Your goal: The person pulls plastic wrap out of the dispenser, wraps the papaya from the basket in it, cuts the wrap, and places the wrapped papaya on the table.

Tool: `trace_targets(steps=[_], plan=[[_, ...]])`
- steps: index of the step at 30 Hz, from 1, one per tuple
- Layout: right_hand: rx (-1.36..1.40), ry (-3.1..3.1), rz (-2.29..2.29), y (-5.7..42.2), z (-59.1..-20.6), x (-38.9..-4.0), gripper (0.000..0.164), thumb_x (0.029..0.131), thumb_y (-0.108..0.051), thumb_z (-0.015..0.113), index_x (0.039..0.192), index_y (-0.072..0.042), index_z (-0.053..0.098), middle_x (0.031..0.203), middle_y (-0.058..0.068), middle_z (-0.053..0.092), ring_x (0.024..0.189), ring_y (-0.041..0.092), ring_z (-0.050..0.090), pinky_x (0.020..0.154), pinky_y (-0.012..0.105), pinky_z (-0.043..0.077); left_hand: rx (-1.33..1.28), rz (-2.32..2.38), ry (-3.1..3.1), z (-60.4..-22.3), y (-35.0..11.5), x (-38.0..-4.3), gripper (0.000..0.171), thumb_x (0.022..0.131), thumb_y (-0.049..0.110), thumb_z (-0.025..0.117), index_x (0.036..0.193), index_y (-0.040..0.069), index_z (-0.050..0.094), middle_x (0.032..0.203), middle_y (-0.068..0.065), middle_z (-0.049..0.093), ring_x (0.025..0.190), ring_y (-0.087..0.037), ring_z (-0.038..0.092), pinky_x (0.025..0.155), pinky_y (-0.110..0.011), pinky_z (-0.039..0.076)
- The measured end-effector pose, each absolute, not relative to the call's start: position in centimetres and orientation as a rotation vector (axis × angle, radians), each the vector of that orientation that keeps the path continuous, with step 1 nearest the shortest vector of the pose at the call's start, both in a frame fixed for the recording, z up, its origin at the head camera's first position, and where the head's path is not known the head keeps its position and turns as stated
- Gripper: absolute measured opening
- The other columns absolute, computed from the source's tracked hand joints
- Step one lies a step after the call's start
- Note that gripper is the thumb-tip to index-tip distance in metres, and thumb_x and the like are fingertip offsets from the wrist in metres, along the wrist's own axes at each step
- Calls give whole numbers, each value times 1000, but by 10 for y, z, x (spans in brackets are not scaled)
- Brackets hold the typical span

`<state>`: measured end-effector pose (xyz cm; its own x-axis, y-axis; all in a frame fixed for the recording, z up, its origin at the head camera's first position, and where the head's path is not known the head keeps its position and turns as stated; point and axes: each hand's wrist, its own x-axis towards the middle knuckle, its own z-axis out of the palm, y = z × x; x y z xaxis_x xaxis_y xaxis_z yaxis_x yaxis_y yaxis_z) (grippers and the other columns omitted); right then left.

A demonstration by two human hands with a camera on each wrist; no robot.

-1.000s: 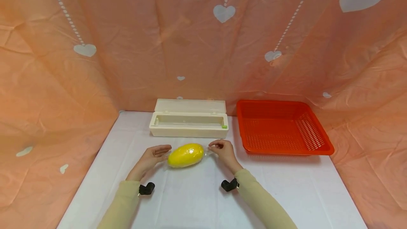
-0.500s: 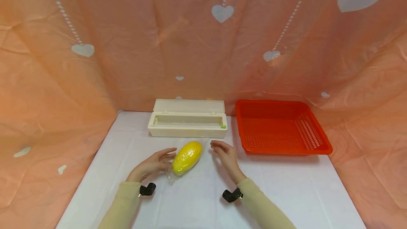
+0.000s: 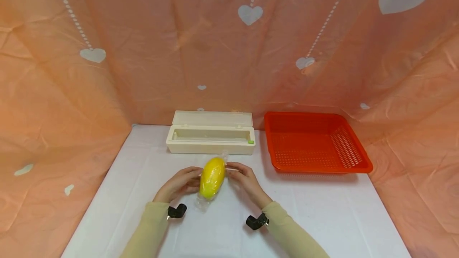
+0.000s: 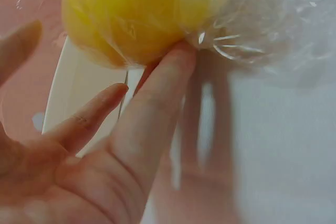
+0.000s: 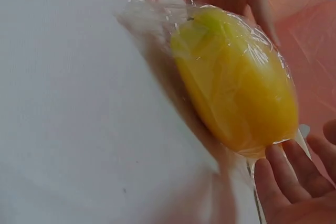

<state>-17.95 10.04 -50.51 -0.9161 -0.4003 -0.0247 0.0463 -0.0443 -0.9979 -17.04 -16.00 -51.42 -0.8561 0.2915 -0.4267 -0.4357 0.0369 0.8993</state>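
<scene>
A yellow oblong fruit [image 3: 212, 177], wrapped in clear plastic film, is between my two hands in the head view, its long side pointing nearly away from me. Loose film bunches at both its ends. My left hand [image 3: 181, 184] is at its left side; in the left wrist view one straight digit touches the wrapped fruit [image 4: 136, 14] from below, the others apart from it. From the right, my right hand [image 3: 247, 182] reaches to the far end. The right wrist view shows its fingertips [image 5: 275, 153] against the wrapped fruit [image 5: 236, 87], fingers mostly straight.
Behind the hands stands a long cream box [image 3: 211, 147], its lid [image 3: 212, 118] raised and a small green slider [image 3: 251, 142] at the right. An orange-red perforated basket [image 3: 319, 168] stands at the back right. A white cloth [image 3: 322, 218] covers the table; a heart-patterned curtain [image 3: 222, 67] hangs behind.
The wrapped fruit has turned from lying crosswise to nearly lengthwise. My right hand has let go of the film end it pinched and now touches the fruit. My left hand has moved slightly right.
</scene>
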Motion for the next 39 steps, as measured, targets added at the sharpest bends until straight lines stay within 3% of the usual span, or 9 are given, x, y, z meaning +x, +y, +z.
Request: trace_targets(steps=[5, 9, 12, 17, 21, 26, 30, 39], plan=[[-489, 1944, -1939, 103, -517, -185, 38, 97, -3, 52, 134, 8, 48, 137, 23, 48, 121, 37, 50, 99, 47, 43, -222, 1861, 1799, -516, -144, -173, 67, 87, 37, 71, 132, -4, 45, 115, -20, 59, 92, -31, 64, 79, -43, 56], [-727, 2183, -1712, 112, -521, -186, 42, 95, -5, 57, 137, -5, 50, 139, 8, 50, 126, 26, 48, 103, 43, 40, -249, 1834, 1812, -516, -134, -175, 72, 82, 37, 75, 133, -3, 44, 117, -21, 58, 93, -32, 65, 76, -45, 57], [-1047, 2444, -1431, 120, -518, -185, 51, 90, -2, 61, 139, -10, 49, 141, 2, 48, 129, 20, 44, 106, 39, 37, -268, 1836, 1816, -516, -131, -176, 70, 82, 38, 75, 132, -2, 46, 116, -20, 59, 91, -32, 65, 75, -44, 57], [-1791, 2654, -835, 122, -508, -178, 59, 82, 1, 66, 138, -5, 49, 143, 9, 46, 132, 21, 41, 108, 36, 35, -252, 1829, 1825, -515, -130, -176, 70, 83, 40, 74, 132, -2, 46, 114, -19, 60, 88, -30, 66, 74, -43, 57], [-2158, 2614, -342, 115, -505, -167, 58, 84, -3, 69, 139, -8, 49, 143, 7, 46, 135, 23, 37, 112, 34, 27, -240, 1838, 1814, -515, -130, -176, 69, 84, 39, 73, 131, -3, 46, 113, -20, 60, 88, -30, 66, 74, -42, 57], [-2287, 2550, 263, 105, -508, -155, 52, 96, -15, 55, 146, -18, 41, 152, 1, 34, 141, 20, 25, 116, 36, 16, -222, 1837, 1816, -516, -129, -177, 65, 87, 35, 71, 131, -5, 45, 113, -22, 59, 90, -31, 66, 75, -42, 57], [-2354, 2479, 430, 103, -514, -154, 52, 97, -16, 51, 147, -21, 40, 153, 2, 32, 142, 20, 21, 116, 40, 12, -222, 1836, 1821, -517, -128, -178, 64, 87, 34, 70, 131, -6, 45, 113, -22, 59, 90, -32, 66, 75, -42, 57], [-2431, 2477, 445, 106, -520, -155, 32, 88, -12, 65, 119, -21, 62, 138, 0, 49, 135, 18, 34, 117, 39, 12, -244, 1867, 1807, -519, -127, -179, 61, 88, 28, 70, 129, -9, 46, 111, -24, 58, 89, -33, 66, 76, -43, 57]])
